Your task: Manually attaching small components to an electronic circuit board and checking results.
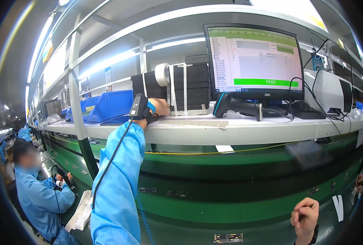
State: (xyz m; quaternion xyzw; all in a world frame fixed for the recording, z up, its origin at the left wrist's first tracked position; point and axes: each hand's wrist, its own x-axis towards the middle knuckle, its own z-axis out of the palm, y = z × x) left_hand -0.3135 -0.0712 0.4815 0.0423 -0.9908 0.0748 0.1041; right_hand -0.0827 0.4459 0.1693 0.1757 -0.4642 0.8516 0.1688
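Observation:
My left hand (159, 107) reaches up to the shelf, beside a strapped stack of black trays (189, 87). It is just above the left end of a pale label strip (195, 123); whether it touches the strip is unclear, as its fingertips are hidden. A black device with a cable (139, 107) and a blue band sit at that wrist. Low on the right, my right hand (305, 216) is closed over the green bench, fingers curled and pressed together. Whatever it may hold is too small to make out. A circuit board (228, 238) lies on the bench to its left.
A monitor (255, 61), a handheld scanner (234, 107) and a white printer (326, 92) stand on the shelf (181, 135). Blue bins (108, 107) are at its left. White strips (337, 208) lie right of my right hand. A co-worker (43, 192) sits at left.

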